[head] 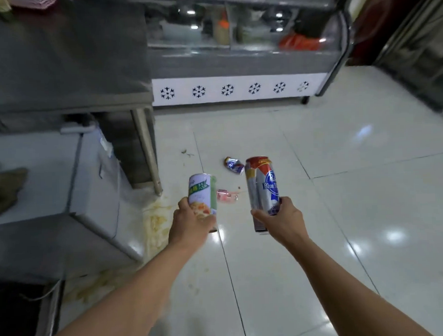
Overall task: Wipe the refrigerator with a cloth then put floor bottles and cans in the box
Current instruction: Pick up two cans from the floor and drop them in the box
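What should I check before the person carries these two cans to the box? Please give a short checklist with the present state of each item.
1. Left hand holds the green and white can firmly: ok.
2. Right hand holds the silver and blue beer can firmly: ok.
3. Box in view, so the route is known: not ok, no box is visible.
4. Floor all picked up: not ok, a crushed can and a pink item are lying on the tiles.
5. Cans empty: cannot tell.
6. Footing safe: not ok, a yellowish spill lies by the left.
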